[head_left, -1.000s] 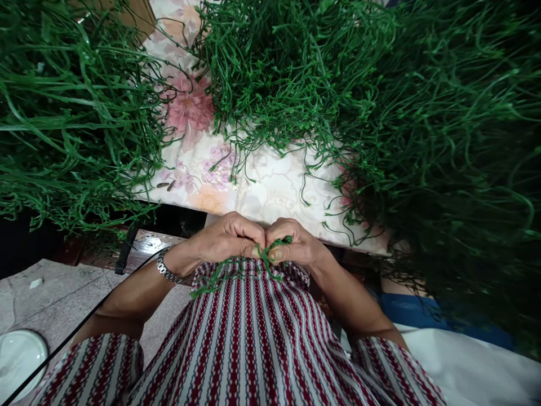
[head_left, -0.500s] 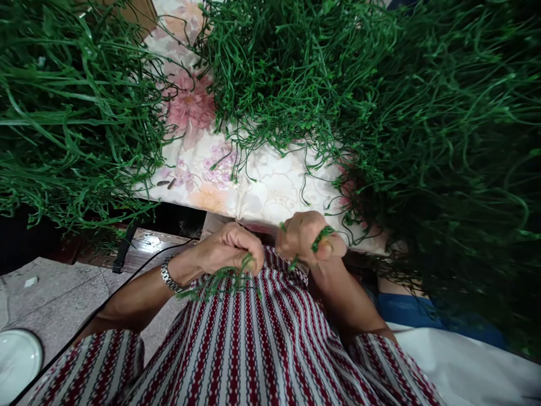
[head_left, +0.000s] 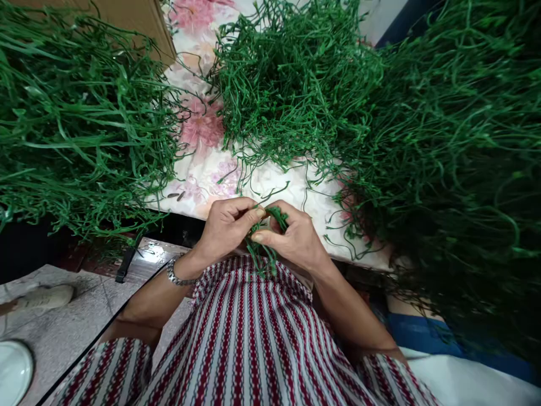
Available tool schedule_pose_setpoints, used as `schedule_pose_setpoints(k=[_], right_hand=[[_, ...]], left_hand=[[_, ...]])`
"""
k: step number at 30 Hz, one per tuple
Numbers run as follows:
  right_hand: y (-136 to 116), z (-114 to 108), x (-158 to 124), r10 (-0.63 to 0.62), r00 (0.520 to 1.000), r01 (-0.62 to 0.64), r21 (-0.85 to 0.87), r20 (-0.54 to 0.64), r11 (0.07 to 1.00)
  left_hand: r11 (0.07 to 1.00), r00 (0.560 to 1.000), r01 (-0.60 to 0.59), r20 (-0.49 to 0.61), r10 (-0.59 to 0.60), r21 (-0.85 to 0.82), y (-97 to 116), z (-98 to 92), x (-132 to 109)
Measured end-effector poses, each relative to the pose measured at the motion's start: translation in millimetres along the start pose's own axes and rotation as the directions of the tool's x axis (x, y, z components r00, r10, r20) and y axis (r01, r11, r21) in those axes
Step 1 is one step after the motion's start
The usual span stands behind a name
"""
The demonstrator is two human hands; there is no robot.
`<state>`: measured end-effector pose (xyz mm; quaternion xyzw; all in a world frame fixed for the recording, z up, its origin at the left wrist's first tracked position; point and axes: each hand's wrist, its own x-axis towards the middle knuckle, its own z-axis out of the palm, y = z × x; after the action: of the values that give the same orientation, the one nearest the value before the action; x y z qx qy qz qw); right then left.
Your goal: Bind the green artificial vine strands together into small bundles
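My left hand (head_left: 230, 225) has a metal watch on its wrist, and its thumb and fingers pinch thin green stems. Close beside it, my right hand (head_left: 291, 234) is curled round the same small bunch of green stems (head_left: 264, 254), which hangs down between the hands over the striped garment. Both hands are at the near edge of the table, over the flowered cloth (head_left: 274, 177). Beyond them lies a middle pile of green stems (head_left: 291, 84).
Large green piles lie at the left (head_left: 84, 124) and right (head_left: 456, 141). A cardboard box (head_left: 127, 22) stands at the back left. A black cable runs by my left arm. On the floor are a shod foot (head_left: 46, 297) and a white round lid or dish (head_left: 14, 369).
My hands have come together and moved slightly up toward the table edge; the stems are now between both. The view has shifted, and a foot has appeared at the lower left.
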<state>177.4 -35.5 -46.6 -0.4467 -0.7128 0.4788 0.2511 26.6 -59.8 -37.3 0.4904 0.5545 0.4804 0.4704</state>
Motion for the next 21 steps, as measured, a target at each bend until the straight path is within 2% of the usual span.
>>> schedule_pose_setpoints(k=[2,5,9,12,21], right_hand=[[-0.1,2.6,-1.0,-0.015,1.000,0.015,-0.044,0.007,0.999],[1.8,3.5,-1.9,-0.035,0.999,0.036,-0.023,0.028,0.999],[7.2,7.0,-2.8,-0.105,0.993,0.099,0.092,0.060,0.991],[9.6,11.8,-4.1,-0.144,0.990,0.143,0.112,-0.002,0.983],[8.7,12.0,-6.2,-0.220,0.963,0.210,-0.079,-0.158,0.974]], left_hand=[[1.000,1.000,0.004,0.000,-0.004,-0.003,-1.6,0.9,-1.5],[0.997,1.000,0.016,0.002,-0.016,-0.074,-7.0,0.3,-2.1],[0.982,0.991,-0.114,-0.091,0.102,-0.147,-15.9,-1.9,0.7],[0.973,0.986,-0.160,-0.078,0.149,-0.164,-19.0,-2.5,2.9],[0.941,1.000,0.021,-0.009,-0.025,-0.339,-17.9,2.2,-5.7]])
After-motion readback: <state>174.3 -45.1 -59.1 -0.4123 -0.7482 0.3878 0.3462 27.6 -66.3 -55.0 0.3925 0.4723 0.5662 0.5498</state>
